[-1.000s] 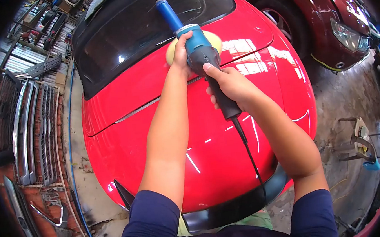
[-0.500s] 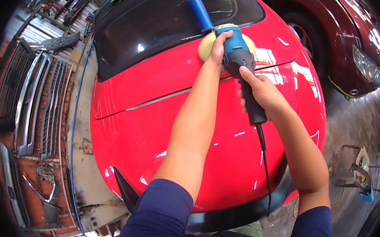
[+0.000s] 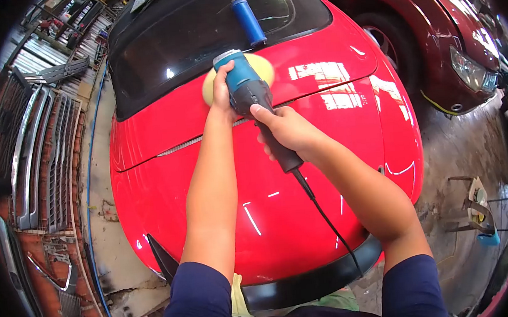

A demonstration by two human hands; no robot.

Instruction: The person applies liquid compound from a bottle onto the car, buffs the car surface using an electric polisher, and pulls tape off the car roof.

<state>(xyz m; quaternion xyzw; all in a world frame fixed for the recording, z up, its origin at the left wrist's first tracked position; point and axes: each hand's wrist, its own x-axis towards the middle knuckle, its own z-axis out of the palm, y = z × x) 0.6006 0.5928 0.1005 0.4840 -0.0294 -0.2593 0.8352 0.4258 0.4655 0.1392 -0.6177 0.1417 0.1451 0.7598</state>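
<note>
A teal and black car polisher (image 3: 245,87) with a round yellow foam pad (image 3: 261,69) rests on the red car's painted panel (image 3: 294,52), just behind the dark rear window. My left hand (image 3: 221,90) wraps around the head of the polisher. Around its black rear handle, my right hand (image 3: 287,129) is closed, thumb on top. The power cord (image 3: 328,221) trails from the handle over the red bodywork to the black bumper. On the soft top by the window lies a blue bottle (image 3: 248,21), apart from the tool.
Car grilles (image 3: 33,156) hang along the left wall beside a blue hose (image 3: 90,170). A dark red car (image 3: 429,46) stands close on the right. A small stool (image 3: 477,207) is on the floor at lower right. A yellow cloth (image 3: 238,298) shows near my waist.
Both hands have moved the polisher left across the red panel, and its handle now slants more toward the lower right. The whole view has shifted a little.
</note>
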